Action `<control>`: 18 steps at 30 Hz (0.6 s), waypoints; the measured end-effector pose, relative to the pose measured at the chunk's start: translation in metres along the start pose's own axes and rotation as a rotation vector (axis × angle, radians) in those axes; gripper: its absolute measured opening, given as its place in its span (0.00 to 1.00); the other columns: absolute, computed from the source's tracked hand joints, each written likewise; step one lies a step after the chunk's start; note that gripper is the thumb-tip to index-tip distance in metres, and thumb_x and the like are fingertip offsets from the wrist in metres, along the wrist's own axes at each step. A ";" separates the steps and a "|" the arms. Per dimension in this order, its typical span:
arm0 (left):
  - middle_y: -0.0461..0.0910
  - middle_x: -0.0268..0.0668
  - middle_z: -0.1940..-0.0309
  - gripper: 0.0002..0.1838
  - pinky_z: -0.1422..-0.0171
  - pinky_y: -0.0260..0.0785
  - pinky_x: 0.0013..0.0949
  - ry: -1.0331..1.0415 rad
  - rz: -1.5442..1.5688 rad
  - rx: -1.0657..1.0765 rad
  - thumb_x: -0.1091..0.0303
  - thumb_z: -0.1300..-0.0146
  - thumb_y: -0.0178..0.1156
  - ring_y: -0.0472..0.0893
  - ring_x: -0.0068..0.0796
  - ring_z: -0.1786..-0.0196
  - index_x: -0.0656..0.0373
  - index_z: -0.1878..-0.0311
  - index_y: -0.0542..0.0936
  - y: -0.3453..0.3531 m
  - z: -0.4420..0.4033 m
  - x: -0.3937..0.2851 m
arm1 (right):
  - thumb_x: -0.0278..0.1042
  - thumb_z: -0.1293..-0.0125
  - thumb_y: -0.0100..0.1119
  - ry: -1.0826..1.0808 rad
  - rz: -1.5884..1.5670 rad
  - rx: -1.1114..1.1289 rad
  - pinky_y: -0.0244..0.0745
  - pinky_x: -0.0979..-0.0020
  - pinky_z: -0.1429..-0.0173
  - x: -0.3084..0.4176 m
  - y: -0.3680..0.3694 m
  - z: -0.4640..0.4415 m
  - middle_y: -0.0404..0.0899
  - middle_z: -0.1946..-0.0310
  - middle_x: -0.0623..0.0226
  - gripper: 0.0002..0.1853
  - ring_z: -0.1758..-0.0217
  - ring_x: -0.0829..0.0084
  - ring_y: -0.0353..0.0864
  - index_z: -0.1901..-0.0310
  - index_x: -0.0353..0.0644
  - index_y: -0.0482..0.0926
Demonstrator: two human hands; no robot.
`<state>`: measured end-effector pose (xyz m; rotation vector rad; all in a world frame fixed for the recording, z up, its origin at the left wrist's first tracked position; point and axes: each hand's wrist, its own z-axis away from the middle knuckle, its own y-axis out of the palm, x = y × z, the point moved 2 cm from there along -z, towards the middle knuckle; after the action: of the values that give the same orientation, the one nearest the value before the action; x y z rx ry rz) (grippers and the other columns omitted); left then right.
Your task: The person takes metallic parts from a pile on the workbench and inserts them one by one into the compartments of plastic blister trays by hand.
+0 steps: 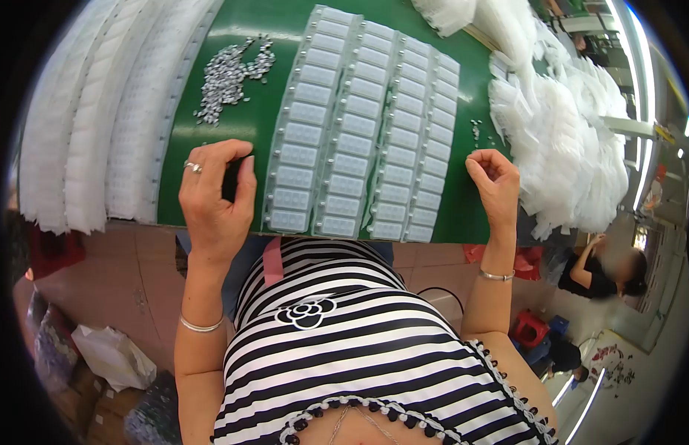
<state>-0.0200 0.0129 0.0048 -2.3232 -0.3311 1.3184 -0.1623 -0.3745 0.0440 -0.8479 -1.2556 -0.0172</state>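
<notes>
Left hand (214, 196): while it curls beside pale strips (353, 126), its grip cannot be told.
Right hand (498, 182): pinched; cannot tell if grasping anything.
Grey bits (223, 85): heaped on tabletop (463, 211).

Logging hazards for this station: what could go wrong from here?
1. The loose pile of small shiny pieces lies just beyond the left hand; a stray brush might scatter it.
2. The few loose bits beyond the right hand could get lost under the white stack.
3. The translucent strips reach close to the table's front edge; a forearm might nudge them.
</notes>
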 end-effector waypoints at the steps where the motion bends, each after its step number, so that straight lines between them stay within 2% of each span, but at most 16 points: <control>1: 0.88 0.34 0.55 0.15 0.48 0.76 0.35 0.016 -0.017 -0.005 0.85 0.40 0.68 0.82 0.35 0.56 0.60 0.51 0.86 0.001 -0.001 -0.001 | 0.20 0.34 0.70 -0.028 -0.005 0.015 0.66 0.83 0.62 0.011 0.010 0.004 0.81 0.71 0.78 0.01 0.69 0.85 0.69 0.62 0.35 0.88; 5: 0.88 0.33 0.56 0.15 0.48 0.76 0.35 0.053 -0.062 -0.020 0.85 0.41 0.68 0.82 0.35 0.56 0.59 0.52 0.86 0.000 -0.001 0.000 | 0.20 0.34 0.70 -0.151 -0.053 0.113 0.66 0.81 0.62 0.051 0.057 0.012 0.82 0.70 0.79 0.02 0.68 0.84 0.69 0.61 0.36 0.89; 13: 0.88 0.32 0.56 0.14 0.49 0.76 0.36 0.053 -0.028 -0.039 0.85 0.41 0.69 0.82 0.35 0.57 0.58 0.53 0.85 0.001 0.000 0.001 | 0.19 0.33 0.68 -0.110 -0.020 0.288 0.61 0.82 0.67 0.068 0.105 -0.002 0.77 0.76 0.80 0.02 0.73 0.86 0.64 0.63 0.34 0.89; 18: 0.87 0.32 0.57 0.14 0.50 0.76 0.35 0.077 -0.024 -0.056 0.85 0.41 0.69 0.81 0.34 0.57 0.57 0.55 0.85 0.002 0.000 0.004 | 0.18 0.35 0.68 -0.132 0.104 0.300 0.60 0.83 0.68 0.074 0.110 -0.004 0.75 0.76 0.80 0.02 0.74 0.85 0.63 0.64 0.34 0.88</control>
<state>-0.0178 0.0129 0.0012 -2.4015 -0.3742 1.2195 -0.0834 -0.2681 0.0452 -0.6599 -1.2962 0.3083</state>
